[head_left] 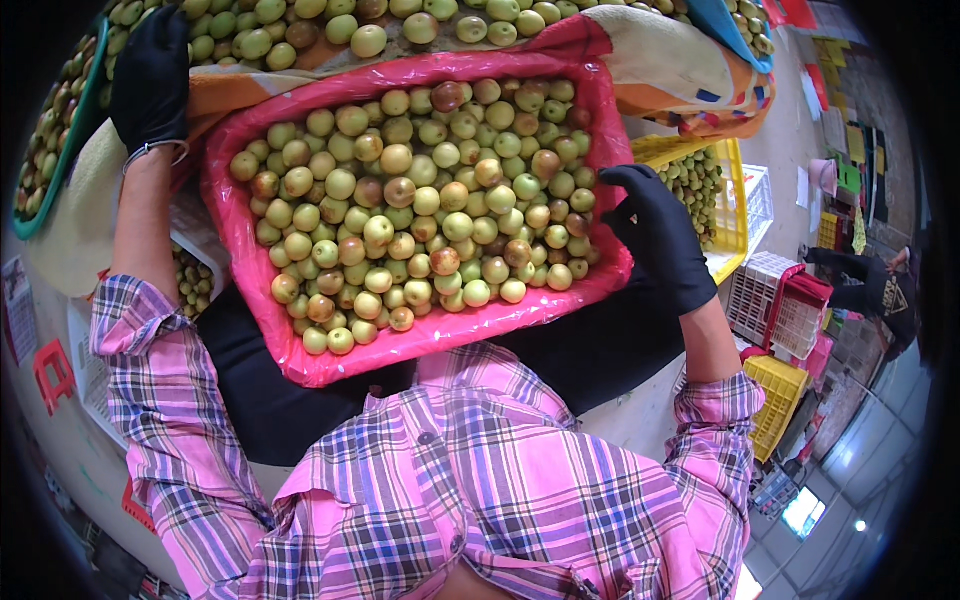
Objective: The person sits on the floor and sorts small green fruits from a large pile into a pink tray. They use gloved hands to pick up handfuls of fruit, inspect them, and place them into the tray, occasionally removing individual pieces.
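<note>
A crate lined with pink plastic [375, 357] sits tilted across my lap, filled with small round green-and-brown fruits [425, 205] that look like jujubes. My right hand [660, 235], in a black glove, is at the crate's right rim. Its fingers are bent and apart, with a gap between thumb and forefinger, and nothing shows in them. Up at the far left, my left hand [150, 85], also black-gloved, rests over the cloth's edge beside loose fruit [255, 42]. The dark glove hides how its fingers are bent.
A patterned cloth [680, 60] covers the rim of the heap ahead. Green-rimmed basket [30, 220] with fruit stands far left. A yellow crate [737, 190] with fruit is at right, near white crates [765, 300] and another yellow crate [775, 400]. A person [885, 295] stands farther right.
</note>
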A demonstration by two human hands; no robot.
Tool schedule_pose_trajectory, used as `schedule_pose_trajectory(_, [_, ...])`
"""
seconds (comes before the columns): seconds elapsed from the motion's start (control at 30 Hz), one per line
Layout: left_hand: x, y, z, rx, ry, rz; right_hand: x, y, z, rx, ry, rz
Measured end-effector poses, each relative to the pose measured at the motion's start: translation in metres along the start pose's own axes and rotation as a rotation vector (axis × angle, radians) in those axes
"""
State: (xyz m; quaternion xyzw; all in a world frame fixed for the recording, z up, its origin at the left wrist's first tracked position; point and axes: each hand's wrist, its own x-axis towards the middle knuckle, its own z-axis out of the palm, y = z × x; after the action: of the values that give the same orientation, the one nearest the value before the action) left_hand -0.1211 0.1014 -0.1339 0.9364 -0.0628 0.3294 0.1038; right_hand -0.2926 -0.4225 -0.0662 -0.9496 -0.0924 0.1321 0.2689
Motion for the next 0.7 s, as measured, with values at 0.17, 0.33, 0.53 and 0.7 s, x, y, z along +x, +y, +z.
schedule_pose_trajectory(0.17, [0.003, 0.007, -0.007, -0.012, 0.057, 0.007, 0.004, 0.006, -0.015, 0.017, 0.105, 0.03])
schedule_pose_trajectory(0.33, [-0.002, 0.005, -0.007, 0.181, 0.058, 0.115, 0.002, 0.013, 0.005, -0.044, 0.023, -0.039])
schedule_pose_trajectory(0.53, [0.003, 0.035, -0.021, 0.046, 0.109, -0.029, 0.016, 0.028, 0.02, -0.336, -0.06, -0.11])
schedule_pose_trajectory(0.7, [0.002, 0.047, -0.027, 0.043, 0.1, -0.069, 0.069, 0.008, -0.02, -0.154, 0.181, -0.28])
